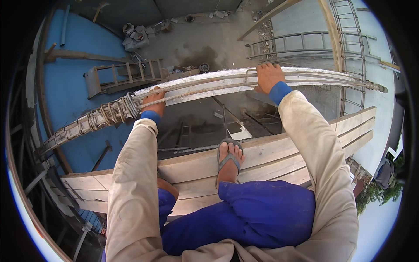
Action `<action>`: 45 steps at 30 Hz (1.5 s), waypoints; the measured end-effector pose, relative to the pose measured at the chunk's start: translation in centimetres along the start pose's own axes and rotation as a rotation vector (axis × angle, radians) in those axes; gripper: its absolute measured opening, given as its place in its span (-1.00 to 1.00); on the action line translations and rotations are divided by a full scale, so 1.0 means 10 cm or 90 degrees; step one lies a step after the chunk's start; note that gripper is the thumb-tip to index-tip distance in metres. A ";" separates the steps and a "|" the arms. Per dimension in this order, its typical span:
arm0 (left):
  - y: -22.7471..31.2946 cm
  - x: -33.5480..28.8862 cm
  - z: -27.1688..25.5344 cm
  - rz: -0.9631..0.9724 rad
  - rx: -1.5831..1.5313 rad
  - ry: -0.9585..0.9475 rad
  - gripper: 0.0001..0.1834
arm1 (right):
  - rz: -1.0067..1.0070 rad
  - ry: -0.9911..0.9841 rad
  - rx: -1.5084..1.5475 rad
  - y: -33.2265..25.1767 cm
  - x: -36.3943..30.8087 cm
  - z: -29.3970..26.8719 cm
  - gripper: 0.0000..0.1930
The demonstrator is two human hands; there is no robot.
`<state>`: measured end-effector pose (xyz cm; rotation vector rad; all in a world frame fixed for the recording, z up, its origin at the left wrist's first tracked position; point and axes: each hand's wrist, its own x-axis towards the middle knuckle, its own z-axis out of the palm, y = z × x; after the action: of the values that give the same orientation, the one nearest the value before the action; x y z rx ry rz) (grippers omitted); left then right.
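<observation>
Well below the work, a dusty grey floor (pixel 231 32) is bordered on the left by a bright blue wall (pixel 87 37). Above it, several long, ribbed steel rods (pixel 196 92) are laid along a narrow, rough-topped white beam (pixel 196 87), which is seen crossing the middle of the view from side to side. Toward the left, the rods are encircled by a crowd of bent steel rings (pixel 124 105), bunched most tightly just beside the left hand (pixel 153 101).

By that hand the beam and rods are met, its fingers bent and close together; how tightly they are closed cannot be told. Farther right, the right hand (pixel 268 78) is set over the beam, its fingers bent across the far edge and its thumb lowered on the near side; whether a rod is gripped beneath the palm cannot be told.

Nearer the body, pale wooden planks (pixel 270 153) are laid side by side, and a foot in a grey thong sandal (pixel 230 159) is placed at their far edge. Beyond the beam, a grey ladder-like frame (pixel 115 76) is seen at left, and a ladder-shaped steel-bar cage (pixel 345 94) is positioned at right.
</observation>
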<state>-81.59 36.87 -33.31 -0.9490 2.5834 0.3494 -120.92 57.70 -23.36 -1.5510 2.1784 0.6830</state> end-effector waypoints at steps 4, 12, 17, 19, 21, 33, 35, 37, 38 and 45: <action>0.01 -0.01 0.05 -0.028 -0.032 0.007 -0.58 | 0.465 -0.081 -0.241 2.15 -0.89 0.24 -0.53; 0.37 -0.19 0.18 -0.111 -0.077 0.195 -0.40 | 0.269 0.267 0.097 1.92 -0.67 0.15 -0.23; 0.90 -0.70 0.17 -0.225 -0.408 0.224 -0.31 | -0.343 0.401 0.263 -0.86 0.17 -0.21 -0.04; 0.98 -0.85 0.22 -0.361 -0.538 0.335 -0.31 | -0.474 0.355 0.331 -1.82 0.28 -0.56 0.13; 0.84 -0.90 0.28 -0.471 -0.606 0.411 -0.30 | -0.528 0.303 0.266 -2.51 0.33 -0.88 0.26; -0.16 -1.07 0.45 -0.420 -0.722 0.358 -0.09 | -0.535 0.179 0.272 -3.64 0.73 -1.16 -0.09; 0.02 -1.04 0.37 -0.446 -0.717 0.333 -0.10 | -0.567 0.234 0.283 -3.49 0.70 -1.11 -0.13; 0.25 -1.01 0.28 -0.408 -0.652 0.347 -0.12 | -0.581 0.256 0.288 -3.26 0.69 -1.06 -0.15; 0.40 -1.01 0.24 -0.391 -0.655 0.328 -0.13 | -0.576 0.250 0.286 -3.10 0.65 -1.02 -0.15; 1.40 -0.72 -0.02 -0.220 -0.719 0.104 -0.15 | -0.449 0.175 0.276 -1.69 0.30 -0.64 -0.11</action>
<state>-85.79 51.36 -28.68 -1.7659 2.1536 1.7660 -106.03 47.05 -22.65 -2.0433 1.5926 -0.2169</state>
